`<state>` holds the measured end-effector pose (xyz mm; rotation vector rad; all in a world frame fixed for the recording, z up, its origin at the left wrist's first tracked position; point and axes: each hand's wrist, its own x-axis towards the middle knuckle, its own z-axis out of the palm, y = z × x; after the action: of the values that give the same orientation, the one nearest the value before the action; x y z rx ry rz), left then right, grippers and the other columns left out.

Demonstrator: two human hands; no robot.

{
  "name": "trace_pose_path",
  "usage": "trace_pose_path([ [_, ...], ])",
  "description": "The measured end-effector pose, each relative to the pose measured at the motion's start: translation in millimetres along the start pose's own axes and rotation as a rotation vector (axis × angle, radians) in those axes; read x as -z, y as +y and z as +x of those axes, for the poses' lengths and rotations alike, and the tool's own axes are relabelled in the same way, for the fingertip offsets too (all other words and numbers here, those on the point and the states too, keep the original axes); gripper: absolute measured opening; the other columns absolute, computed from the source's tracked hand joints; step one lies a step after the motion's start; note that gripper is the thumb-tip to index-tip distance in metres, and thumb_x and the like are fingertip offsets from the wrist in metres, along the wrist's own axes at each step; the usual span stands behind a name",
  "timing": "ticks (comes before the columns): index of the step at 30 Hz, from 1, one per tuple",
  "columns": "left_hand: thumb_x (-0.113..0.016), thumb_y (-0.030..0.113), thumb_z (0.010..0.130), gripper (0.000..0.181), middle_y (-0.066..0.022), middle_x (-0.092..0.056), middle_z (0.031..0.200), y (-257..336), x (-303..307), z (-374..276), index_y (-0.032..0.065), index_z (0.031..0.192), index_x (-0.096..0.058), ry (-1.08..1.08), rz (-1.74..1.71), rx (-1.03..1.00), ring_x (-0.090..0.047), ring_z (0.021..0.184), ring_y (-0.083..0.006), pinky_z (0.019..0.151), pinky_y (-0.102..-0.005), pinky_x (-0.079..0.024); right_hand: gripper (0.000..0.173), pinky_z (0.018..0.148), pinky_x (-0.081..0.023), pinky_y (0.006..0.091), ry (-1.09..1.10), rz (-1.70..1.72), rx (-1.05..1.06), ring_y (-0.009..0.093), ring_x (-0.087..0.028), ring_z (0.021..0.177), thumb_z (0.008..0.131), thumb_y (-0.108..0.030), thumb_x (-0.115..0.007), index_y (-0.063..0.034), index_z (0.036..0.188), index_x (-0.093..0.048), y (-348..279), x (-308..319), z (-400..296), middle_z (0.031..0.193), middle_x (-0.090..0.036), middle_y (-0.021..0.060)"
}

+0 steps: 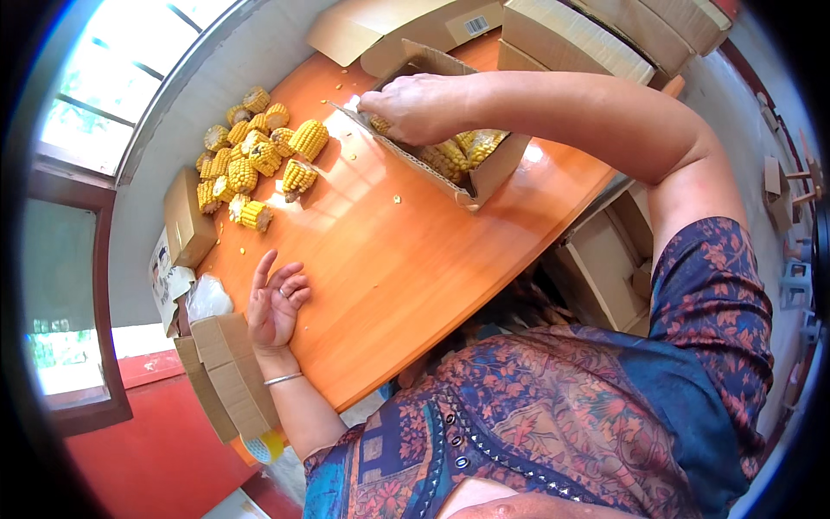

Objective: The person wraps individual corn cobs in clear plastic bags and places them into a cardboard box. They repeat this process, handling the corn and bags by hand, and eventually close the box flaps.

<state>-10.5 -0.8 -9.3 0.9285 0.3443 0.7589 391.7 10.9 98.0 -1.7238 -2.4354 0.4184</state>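
Observation:
My right hand (415,107) reaches over an open cardboard box (483,185) on the orange table, its fingers curled at a corn piece (380,124) near the box's left end. Whether it grips that piece is hard to tell, since the hand covers most of it. More corn cob pieces (447,159) lie in the box, some under clear plastic. My left hand (277,301), with a ring and a bracelet, is held palm up at the table's near left part, fingers apart and holding nothing. A heap of cut corn cob pieces (243,174) lies on the table beyond it.
Cardboard boxes (574,39) stand along the far right edge. A closed carton (188,217), a clear plastic bag (209,298), cardboard (233,376) and a tape roll (264,447) are at the left. An open carton (600,279) sits below the table's right edge. Loose kernels dot the tabletop (363,292).

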Motion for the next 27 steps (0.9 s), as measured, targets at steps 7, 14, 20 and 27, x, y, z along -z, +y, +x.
trace_pose_path([
  [7,-0.058,0.027,0.096,0.067,-0.0285,-0.049,0.131,2.1,-4.8,1.3,-0.0001,0.147,-0.024,0.029,0.007,0.004,-0.057,0.112,-0.0326,0.09,-0.0419,-0.051,0.034,0.094,-0.046,0.0442,0.089,-0.023,0.09,0.037,-0.058,0.109,0.091,-0.02,-0.057,-0.0038,0.121,-0.055,19.4,-12.1,5.0,0.112,-0.061,0.0237],
  [14,-0.058,0.024,0.096,0.063,-0.0267,-0.053,0.126,3.7,-7.8,1.1,-0.0004,0.146,-0.028,0.064,0.055,0.011,-0.061,0.108,-0.0309,0.088,-0.0403,-0.054,0.029,0.086,-0.048,0.0467,-0.079,-0.146,-0.056,0.038,-0.063,0.099,0.09,-0.024,-0.057,-0.004,0.111,-0.058,16.3,-11.2,30.2,0.099,-0.066,0.022],
  [20,-0.059,0.023,0.096,0.06,-0.0244,-0.055,0.123,3.6,-6.0,1.1,-0.0001,0.144,-0.031,0.074,0.082,0.023,-0.062,0.106,-0.0287,0.087,-0.0387,-0.055,0.026,0.085,-0.049,0.0435,0.047,-0.432,0.199,0.035,-0.063,0.098,0.088,-0.022,-0.054,-0.0048,0.108,-0.059,28.4,-29.6,35.4,0.103,-0.064,0.0208],
  [27,-0.058,0.02,0.096,0.056,-0.022,-0.056,0.122,4.8,-7.6,-1.5,0.001,0.143,-0.033,0.094,0.11,0.037,-0.063,0.104,-0.0274,0.086,-0.0376,-0.056,0.025,0.091,-0.049,0.0435,-0.086,-0.415,0.126,0.037,-0.059,0.11,0.085,-0.019,-0.058,-0.0056,0.104,-0.067,16.0,-29.2,40.1,0.116,-0.062,0.021],
])
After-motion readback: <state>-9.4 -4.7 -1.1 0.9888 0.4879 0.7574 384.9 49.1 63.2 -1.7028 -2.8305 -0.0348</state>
